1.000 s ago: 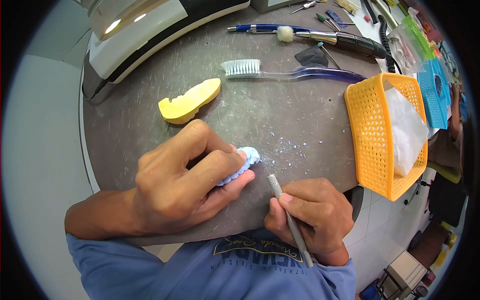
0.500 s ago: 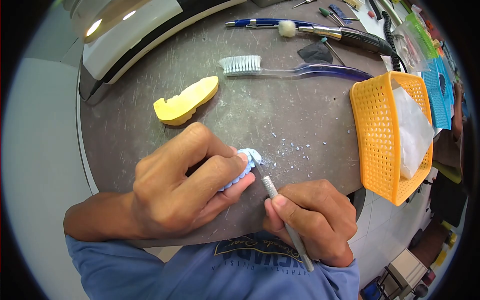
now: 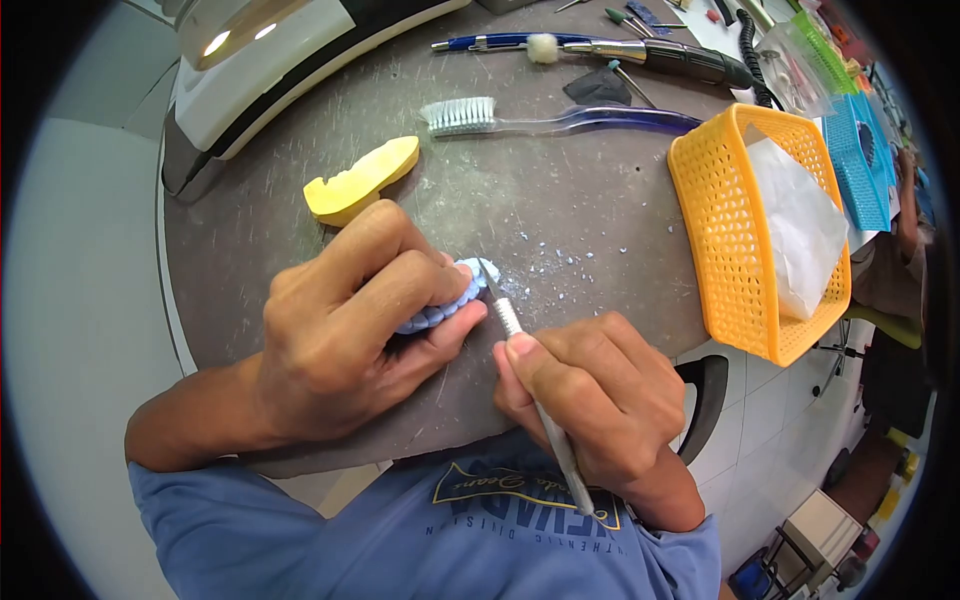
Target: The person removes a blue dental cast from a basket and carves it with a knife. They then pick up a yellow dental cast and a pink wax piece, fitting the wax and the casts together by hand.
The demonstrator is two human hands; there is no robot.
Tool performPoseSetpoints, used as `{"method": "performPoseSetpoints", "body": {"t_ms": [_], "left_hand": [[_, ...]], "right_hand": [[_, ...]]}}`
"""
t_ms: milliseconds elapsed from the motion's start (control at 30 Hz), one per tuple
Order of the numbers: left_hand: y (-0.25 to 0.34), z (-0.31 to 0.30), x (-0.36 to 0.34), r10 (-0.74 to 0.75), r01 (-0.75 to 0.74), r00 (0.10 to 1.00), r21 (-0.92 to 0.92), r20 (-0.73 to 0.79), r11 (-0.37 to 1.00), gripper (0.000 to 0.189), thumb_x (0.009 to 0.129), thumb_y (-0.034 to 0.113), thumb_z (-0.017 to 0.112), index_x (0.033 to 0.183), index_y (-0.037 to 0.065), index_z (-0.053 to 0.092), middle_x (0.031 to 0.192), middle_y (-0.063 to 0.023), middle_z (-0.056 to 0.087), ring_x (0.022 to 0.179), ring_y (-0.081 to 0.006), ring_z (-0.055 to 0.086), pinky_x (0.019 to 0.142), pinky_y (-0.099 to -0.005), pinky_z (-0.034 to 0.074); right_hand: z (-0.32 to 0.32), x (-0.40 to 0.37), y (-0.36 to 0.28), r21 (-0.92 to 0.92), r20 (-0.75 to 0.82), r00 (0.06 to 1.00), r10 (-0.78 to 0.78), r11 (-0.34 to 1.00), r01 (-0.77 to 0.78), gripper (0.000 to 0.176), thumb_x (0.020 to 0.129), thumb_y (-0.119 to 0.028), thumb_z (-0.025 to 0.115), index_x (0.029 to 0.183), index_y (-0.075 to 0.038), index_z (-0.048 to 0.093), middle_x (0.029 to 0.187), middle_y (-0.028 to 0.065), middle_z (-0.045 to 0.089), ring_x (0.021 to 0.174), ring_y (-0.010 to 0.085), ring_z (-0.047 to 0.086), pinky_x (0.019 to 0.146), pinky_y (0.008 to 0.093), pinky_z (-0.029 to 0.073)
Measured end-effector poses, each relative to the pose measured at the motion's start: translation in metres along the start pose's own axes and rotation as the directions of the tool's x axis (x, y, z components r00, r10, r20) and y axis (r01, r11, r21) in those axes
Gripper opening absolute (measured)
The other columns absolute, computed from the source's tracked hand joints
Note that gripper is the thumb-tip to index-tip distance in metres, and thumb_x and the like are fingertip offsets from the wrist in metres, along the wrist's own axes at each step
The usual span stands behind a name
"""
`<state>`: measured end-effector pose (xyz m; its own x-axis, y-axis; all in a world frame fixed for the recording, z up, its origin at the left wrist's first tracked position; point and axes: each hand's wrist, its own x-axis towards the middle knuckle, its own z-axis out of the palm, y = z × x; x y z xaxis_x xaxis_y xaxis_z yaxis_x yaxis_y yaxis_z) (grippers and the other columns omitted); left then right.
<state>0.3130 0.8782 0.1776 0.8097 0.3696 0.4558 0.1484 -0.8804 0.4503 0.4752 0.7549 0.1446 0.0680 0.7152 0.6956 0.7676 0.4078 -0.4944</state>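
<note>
Near the counter's (image 3: 590,180) front edge, my left grip (image 3: 345,315) clamped the pale-blue toothed cast (image 3: 432,316); my right grip (image 3: 605,395), closed round the slim silver knife (image 3: 507,316), needed light, shallow strokes.

Blue T-shirt (image 3: 420,530), yellow-outlined chest print, dark lettering; hands bare.

We see a scratched grey-brown tabletop (image 3: 560,180), strewn with pale blue crumbs (image 3: 562,262) around the middle. On it we have a yellow dental cast piece (image 3: 362,180), a purple-handled toothbrush (image 3: 590,120), a blue pen (image 3: 462,43) and a black-and-silver rotary handpiece (image 3: 685,62). Our orange perforated plastic basket (image 3: 722,235) stands at its right side.
</note>
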Motion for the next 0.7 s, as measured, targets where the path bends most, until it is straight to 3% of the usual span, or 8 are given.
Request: {"method": "performPoseSetpoints", "body": {"t_ms": [400, 467, 600, 667, 700], "left_hand": [[0.0039, 0.0069, -0.0034, 0.081, -0.076, 0.995, 0.088, -0.056, 0.993, 0.027, 0.066, 0.000, 0.086, 0.084, -0.002, 0.066, 0.079, -0.0127, 0.063, 0.068, -0.0208, 0.066, 0.060, -0.0301, 0.056], [0.0050, 0.0057, -0.0032, 0.089, -0.084, 0.995, 0.100, -0.048, 0.991, 0.027, 0.066, 0.000, 0.086, 0.084, -0.002, 0.066, 0.078, -0.0125, 0.063, 0.067, -0.0208, 0.066, 0.059, -0.0300, 0.056], [0.0050, 0.0071, -0.0036, 0.118, -0.111, 0.992, 0.123, -0.051, 0.986, 0.027, 0.066, 0.000, 0.086, 0.085, -0.001, 0.067, 0.078, -0.0122, 0.063, 0.066, -0.0208, 0.066, 0.056, -0.0292, 0.056], [0.0049, 0.0046, -0.0049, 0.138, -0.133, 0.990, 0.142, -0.032, 0.981, 0.028, 0.065, -0.001, 0.086, 0.086, -0.001, 0.068, 0.078, -0.0121, 0.063, 0.067, -0.0208, 0.067, 0.056, -0.0290, 0.056], [0.0050, 0.0047, -0.0052, 0.156, -0.152, 0.988, 0.159, -0.014, 0.976, 0.028, 0.065, -0.001, 0.086, 0.087, -0.001, 0.068, 0.079, -0.0119, 0.063, 0.068, -0.0209, 0.068, 0.056, -0.0289, 0.056]], "right_hand": [[0.0060, -0.0033, -0.0021, -0.072, -0.053, 0.998, -0.019, 0.997, 0.015, 0.013, 0.071, -0.002, 0.073, 0.078, -0.004, 0.062, 0.066, 0.0027, 0.049, 0.058, 0.0150, 0.052, 0.047, 0.0264, 0.041], [0.0001, -0.0004, -0.0055, -0.068, 0.040, 0.999, 0.036, 0.997, -0.033, 0.023, 0.068, 0.006, 0.081, 0.078, -0.002, 0.062, 0.068, 0.0070, 0.060, 0.057, 0.0196, 0.058, 0.050, 0.0288, 0.047], [0.0020, -0.0020, -0.0029, -0.072, 0.040, 0.999, 0.030, 0.997, -0.027, 0.023, 0.068, 0.006, 0.081, 0.078, -0.002, 0.062, 0.068, 0.0070, 0.060, 0.057, 0.0196, 0.057, 0.050, 0.0293, 0.047], [0.0069, -0.0047, 0.0001, -0.073, -0.015, 1.000, -0.004, 0.997, 0.003, 0.013, 0.071, -0.002, 0.071, 0.080, -0.005, 0.062, 0.066, 0.0025, 0.046, 0.056, 0.0149, 0.049, 0.046, 0.0278, 0.041], [0.0063, -0.0042, 0.0016, -0.077, -0.015, 1.000, -0.005, 0.997, 0.004, 0.013, 0.071, -0.002, 0.071, 0.080, -0.005, 0.062, 0.066, 0.0025, 0.046, 0.056, 0.0149, 0.049, 0.046, 0.0278, 0.041]]}}
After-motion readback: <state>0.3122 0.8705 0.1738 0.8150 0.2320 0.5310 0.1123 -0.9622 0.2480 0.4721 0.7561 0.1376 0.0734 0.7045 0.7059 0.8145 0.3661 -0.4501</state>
